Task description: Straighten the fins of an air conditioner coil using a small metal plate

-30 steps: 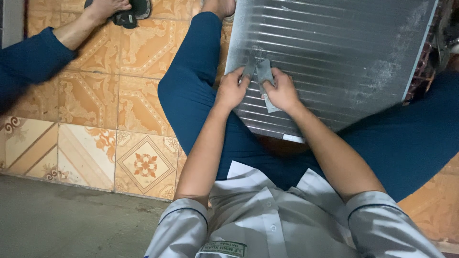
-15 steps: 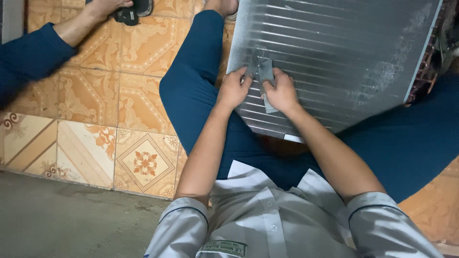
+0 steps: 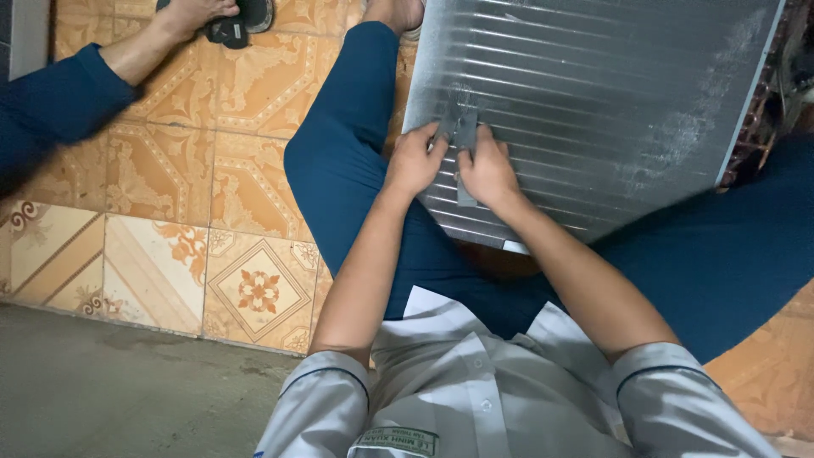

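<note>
Both hands are barely shifting since earlier, the left hand (image 3: pixel 414 159) and right hand (image 3: pixel 485 170) staying clamped together on a small grey metal comb tool (image 3: pixel 465 136) pressed against the silver finned coil panel (image 3: pixel 593 110) just beyond them.

Grey short-sleeved shirt with dark-piped cuffs, blue trousers

The co-worker's hand (image 3: pixel 191 15) slid a little further across the black sandal (image 3: pixel 242 21), away from both hands; the left hand (image 3: pixel 415 161) and right hand (image 3: pixel 485 170) barely shifted on the comb tool (image 3: pixel 465 140)
</note>
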